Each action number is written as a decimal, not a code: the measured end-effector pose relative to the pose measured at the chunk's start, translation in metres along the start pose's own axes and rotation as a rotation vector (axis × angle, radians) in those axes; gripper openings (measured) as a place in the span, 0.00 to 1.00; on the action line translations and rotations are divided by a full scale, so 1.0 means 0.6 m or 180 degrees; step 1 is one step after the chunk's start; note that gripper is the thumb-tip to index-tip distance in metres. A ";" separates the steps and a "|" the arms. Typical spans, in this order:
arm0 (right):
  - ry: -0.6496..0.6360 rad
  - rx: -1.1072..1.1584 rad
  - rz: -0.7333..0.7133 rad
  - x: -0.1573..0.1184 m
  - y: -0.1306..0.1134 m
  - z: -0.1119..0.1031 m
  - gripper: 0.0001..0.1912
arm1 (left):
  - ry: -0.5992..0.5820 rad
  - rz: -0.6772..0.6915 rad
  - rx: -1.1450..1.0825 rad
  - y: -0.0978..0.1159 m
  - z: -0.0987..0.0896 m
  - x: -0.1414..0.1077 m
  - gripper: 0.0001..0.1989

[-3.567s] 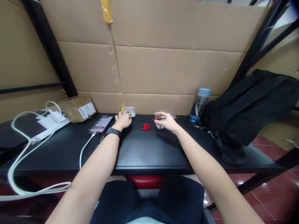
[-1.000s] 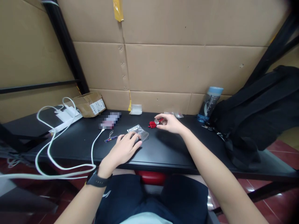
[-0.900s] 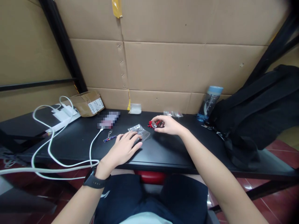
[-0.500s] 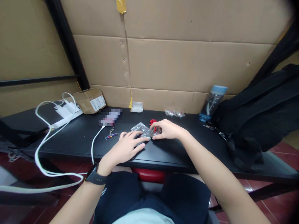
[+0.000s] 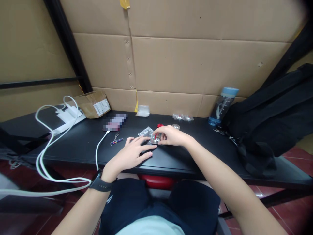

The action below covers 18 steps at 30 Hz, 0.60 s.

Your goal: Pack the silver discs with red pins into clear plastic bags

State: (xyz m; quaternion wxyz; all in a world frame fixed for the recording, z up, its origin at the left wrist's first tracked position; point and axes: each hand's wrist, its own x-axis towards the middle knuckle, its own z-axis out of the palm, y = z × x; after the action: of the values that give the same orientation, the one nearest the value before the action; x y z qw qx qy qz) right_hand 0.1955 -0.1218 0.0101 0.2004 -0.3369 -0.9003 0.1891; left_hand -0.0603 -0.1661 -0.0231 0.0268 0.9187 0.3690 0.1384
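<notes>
The right grip (image 5: 168,135) partly hides the silver disc (image 5: 155,141); the phone (image 5: 114,123) is pixelated; the right edge crops the backpack (image 5: 276,120).

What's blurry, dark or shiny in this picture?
Head view: pixelation masks most of the phone, the lower-left edge looks soft, the top-right corner is dark, a pale sheen lies on the black tabletop, and the clear plastic bag glints.

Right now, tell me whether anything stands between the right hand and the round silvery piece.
Nothing visible does. The right hand is on the round silvery piece. The left hand and the clear plastic bag are close by on the piece's left, but neither comes between.
</notes>
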 end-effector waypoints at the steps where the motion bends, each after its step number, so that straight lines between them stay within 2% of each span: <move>1: 0.0000 0.0098 0.0001 0.000 0.001 0.001 0.21 | -0.0002 0.0006 -0.0018 0.001 -0.001 0.000 0.20; 4: 0.0093 0.0140 -0.0027 0.002 0.003 0.003 0.22 | 0.0004 0.0016 -0.0065 0.005 -0.005 -0.002 0.19; 11: 0.0647 -0.0634 -0.0002 0.009 0.011 0.016 0.21 | 0.0080 0.0093 -0.0131 0.003 -0.005 -0.002 0.19; 18: 0.0937 -0.1225 0.0219 0.035 0.008 0.046 0.17 | 0.0151 0.0103 -0.0184 -0.002 0.000 0.000 0.17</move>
State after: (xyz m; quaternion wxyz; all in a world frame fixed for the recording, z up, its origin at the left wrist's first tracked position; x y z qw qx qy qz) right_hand 0.1701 -0.1100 -0.0104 0.2551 -0.4232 -0.8689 -0.0303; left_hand -0.0612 -0.1654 -0.0232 0.0423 0.9198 0.3505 0.1712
